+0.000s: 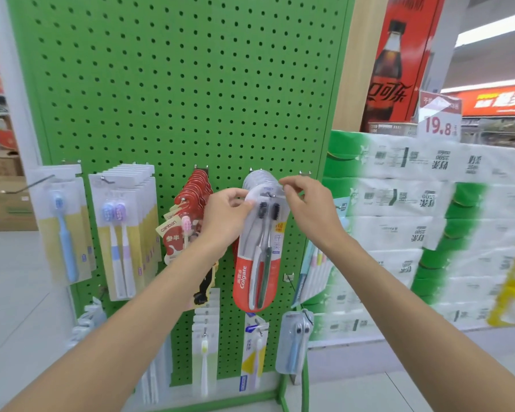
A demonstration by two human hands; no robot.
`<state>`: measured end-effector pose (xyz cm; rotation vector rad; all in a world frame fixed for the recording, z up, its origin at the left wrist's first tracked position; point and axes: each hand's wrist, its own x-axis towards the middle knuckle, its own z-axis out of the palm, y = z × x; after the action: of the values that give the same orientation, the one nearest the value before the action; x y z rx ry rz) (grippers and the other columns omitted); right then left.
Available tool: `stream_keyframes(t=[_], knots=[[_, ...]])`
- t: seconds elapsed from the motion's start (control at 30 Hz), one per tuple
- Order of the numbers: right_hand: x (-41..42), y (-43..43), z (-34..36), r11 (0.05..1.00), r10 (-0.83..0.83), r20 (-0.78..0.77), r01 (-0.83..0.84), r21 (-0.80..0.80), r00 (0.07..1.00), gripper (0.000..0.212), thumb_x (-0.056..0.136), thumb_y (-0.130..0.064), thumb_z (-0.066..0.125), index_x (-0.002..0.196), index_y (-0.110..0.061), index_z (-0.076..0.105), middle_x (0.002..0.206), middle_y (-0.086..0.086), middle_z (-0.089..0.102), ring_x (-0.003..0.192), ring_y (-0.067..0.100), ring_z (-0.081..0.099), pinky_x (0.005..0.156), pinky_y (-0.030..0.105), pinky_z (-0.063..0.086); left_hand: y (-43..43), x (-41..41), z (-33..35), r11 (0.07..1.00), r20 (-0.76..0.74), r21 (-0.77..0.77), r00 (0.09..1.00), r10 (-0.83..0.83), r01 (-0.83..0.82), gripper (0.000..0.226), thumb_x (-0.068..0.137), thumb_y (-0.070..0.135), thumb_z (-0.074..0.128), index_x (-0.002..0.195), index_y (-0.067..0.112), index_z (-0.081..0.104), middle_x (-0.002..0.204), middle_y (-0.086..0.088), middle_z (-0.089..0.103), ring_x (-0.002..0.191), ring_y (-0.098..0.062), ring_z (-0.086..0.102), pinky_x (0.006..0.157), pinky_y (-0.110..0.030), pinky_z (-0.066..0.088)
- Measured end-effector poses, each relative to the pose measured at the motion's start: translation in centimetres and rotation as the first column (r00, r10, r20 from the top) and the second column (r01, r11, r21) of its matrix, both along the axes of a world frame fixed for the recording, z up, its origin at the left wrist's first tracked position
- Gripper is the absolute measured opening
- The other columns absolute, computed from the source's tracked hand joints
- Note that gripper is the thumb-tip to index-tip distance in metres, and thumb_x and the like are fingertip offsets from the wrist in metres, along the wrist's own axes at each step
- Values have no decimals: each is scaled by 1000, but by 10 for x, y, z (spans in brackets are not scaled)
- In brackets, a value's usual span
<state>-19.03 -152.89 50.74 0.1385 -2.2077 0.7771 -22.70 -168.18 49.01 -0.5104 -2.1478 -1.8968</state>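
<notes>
A toothbrush pack (257, 263) is held between both hands against the green pegboard (191, 84). Its rounded top is at a metal hook (269, 195) and its red bottom hangs below the wrists. Its upper left edge is pinched by the thumb and fingers of the left hand (225, 212), and its upper right corner by the curled fingertips of the right hand (306, 203). Red packs (195, 188) are hung just beside the left hand.

Bright, even store light falls from ceiling strips (492, 29) far right, shadows are soft, edges bend wide-angle, and the right-hand paper rolls (414, 203) blur.
</notes>
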Motion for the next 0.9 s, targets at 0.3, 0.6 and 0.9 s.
stream_keyframes(t=[0.3, 0.6, 0.9], knots=[[-9, 16, 6, 972, -48, 25, 41, 230, 999, 26, 98, -16, 53, 120, -15, 68, 114, 3, 67, 109, 21, 54, 98, 33, 40, 13, -6, -3, 986, -122, -163, 992, 18, -37, 12, 94, 23, 65, 104, 20, 70, 101, 5, 72, 93, -12, 66, 87, -35, 54], [-11, 18, 13, 923, -11, 75, -19, 384, 997, 25, 97, -17, 55, 119, -17, 67, 111, 3, 65, 105, 21, 55, 99, 45, 41, -2, -7, 8, 901, -244, -430, 968, -50, -62, 24, 97, 17, 56, 99, 30, 76, 81, 4, 74, 53, -11, 58, 61, -27, 55], [-13, 18, 13, 907, -22, 76, -12, 421, 997, 22, 96, -15, 58, 115, -16, 67, 99, 4, 61, 91, 22, 57, 87, 42, 47, -4, -37, 15, 889, -258, -435, 966, 27, -141, 4, 91, 19, 68, 92, 22, 66, 92, 8, 67, 81, -9, 63, 80, -34, 55]])
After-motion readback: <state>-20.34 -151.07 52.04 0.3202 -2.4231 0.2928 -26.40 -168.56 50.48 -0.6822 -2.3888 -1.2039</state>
